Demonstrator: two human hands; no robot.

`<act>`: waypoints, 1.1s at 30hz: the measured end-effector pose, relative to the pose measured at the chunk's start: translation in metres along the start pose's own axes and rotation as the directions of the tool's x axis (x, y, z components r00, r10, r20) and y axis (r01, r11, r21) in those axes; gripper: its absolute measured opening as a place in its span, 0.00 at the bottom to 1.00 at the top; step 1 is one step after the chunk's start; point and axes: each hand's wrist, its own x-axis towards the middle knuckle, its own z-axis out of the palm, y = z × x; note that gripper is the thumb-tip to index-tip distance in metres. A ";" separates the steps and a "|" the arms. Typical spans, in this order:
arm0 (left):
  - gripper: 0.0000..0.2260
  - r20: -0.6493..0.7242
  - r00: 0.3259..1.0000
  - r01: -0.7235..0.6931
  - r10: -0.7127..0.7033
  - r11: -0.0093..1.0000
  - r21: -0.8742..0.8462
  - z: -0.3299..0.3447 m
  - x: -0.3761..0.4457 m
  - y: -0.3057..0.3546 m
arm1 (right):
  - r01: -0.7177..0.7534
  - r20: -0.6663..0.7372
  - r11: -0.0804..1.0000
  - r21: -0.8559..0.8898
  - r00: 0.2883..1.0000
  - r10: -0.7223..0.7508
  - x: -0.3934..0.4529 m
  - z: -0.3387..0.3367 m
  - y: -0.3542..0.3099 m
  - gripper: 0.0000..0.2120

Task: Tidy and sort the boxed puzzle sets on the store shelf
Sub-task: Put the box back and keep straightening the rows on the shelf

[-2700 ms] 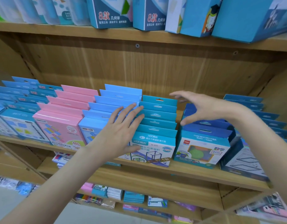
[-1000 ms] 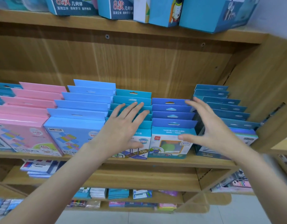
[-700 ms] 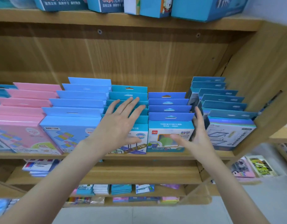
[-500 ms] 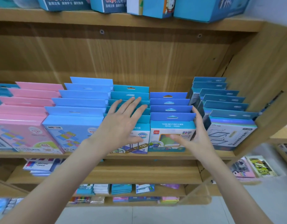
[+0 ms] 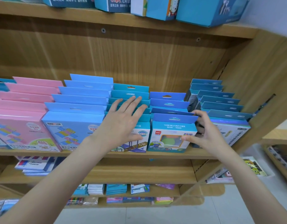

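2 hands point(image 5: 121, 125), 6 box rows point(image 5: 173, 133).

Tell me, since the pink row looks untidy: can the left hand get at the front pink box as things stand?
Probably yes. The left hand lies flat on the teal row, holding nothing, and the front pink box stands two rows to its left with its face uncovered.
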 end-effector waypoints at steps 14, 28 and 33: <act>0.41 0.044 0.999 0.009 -0.008 1.000 -0.006 -0.003 0.000 0.001 | -0.021 0.084 0.996 -0.088 0.996 0.029 -0.003 -0.007 -0.001 0.31; 0.42 0.135 0.991 0.008 -0.006 1.000 -0.010 -0.011 0.003 0.002 | -0.054 0.079 0.993 -0.102 0.995 0.062 -0.015 0.012 -0.001 0.45; 0.41 0.191 0.981 0.021 -0.010 0.998 -0.053 -0.014 0.006 0.001 | -0.054 -0.005 0.997 0.053 0.999 0.054 -0.009 0.018 -0.012 0.48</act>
